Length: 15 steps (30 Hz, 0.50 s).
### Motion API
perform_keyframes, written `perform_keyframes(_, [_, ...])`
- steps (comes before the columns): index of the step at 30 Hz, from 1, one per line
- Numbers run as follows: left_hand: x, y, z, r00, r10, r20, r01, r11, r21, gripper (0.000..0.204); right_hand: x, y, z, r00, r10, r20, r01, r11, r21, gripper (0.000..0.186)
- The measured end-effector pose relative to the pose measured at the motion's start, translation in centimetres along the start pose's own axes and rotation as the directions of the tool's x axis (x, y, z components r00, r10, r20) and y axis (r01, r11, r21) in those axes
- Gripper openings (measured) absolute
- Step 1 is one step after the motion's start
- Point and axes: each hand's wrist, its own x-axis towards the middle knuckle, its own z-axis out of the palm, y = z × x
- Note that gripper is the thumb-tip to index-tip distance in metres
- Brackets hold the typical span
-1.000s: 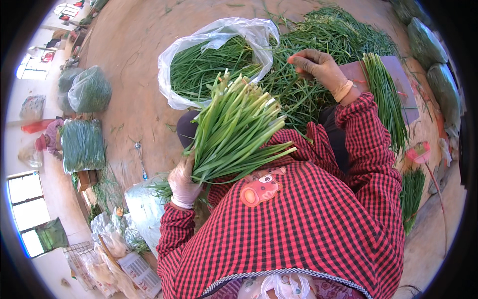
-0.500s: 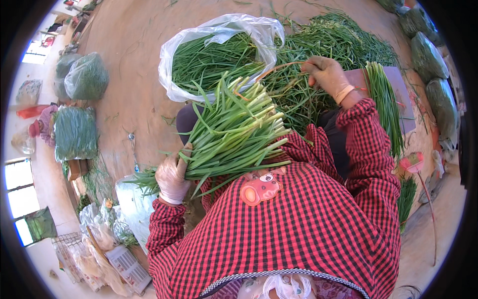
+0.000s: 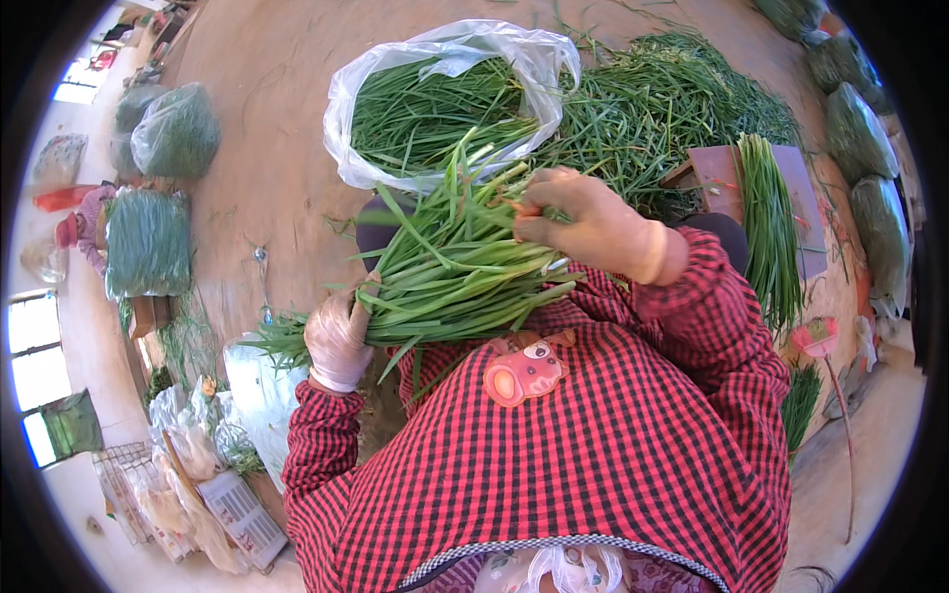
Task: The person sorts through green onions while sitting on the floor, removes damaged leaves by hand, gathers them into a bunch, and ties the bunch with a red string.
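Observation:
A big bunch of long green garlic chives lies across my lap, pale stem ends to the right. My left hand, in a thin pale glove, is closed round its leafy end. Over the stem ends, my gloved right hand pinches a thin orange-brown tie strip close against the bunch. Most of the strip is hidden by the fingers and leaves. Ahead of the bunch stands an open clear plastic bag full of the same greens.
Loose greens form a pile right of the bag. A tied bunch rests on a purplish board. Filled bags line the far right; others stand at left, beside another person. A pink-headed swatter lies at right.
My right hand has come left and down from the pile onto the bunch, bringing the strip that was stretched out to the right. My left hand keeps its grip.

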Motion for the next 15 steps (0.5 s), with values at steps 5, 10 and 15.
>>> perform_keyframes(5, [0.0, -0.1, 0.7, 0.992, 0.043, -0.116, -0.048, 0.998, -0.047, 0.06, -4.8, -0.2, -3.5, 0.992, 0.099, -0.082, -0.007, 0.681, 0.732, 0.014])
perform_keyframes(10, [0.1, 0.3, 0.8, 0.995, 0.037, -0.097, -0.043, 0.997, -0.064, 0.059, -6.8, 4.0, -7.2, 0.938, 0.178, -0.299, -0.089, 0.953, 0.29, 0.028])
perform_keyframes(15, [0.7, 0.4, 1.0, 0.99, 0.07, -0.119, -0.074, 0.997, -0.03, 0.058, -4.5, 1.2, -3.9, 0.985, 0.132, -0.107, -0.118, 0.985, 0.128, 0.048])
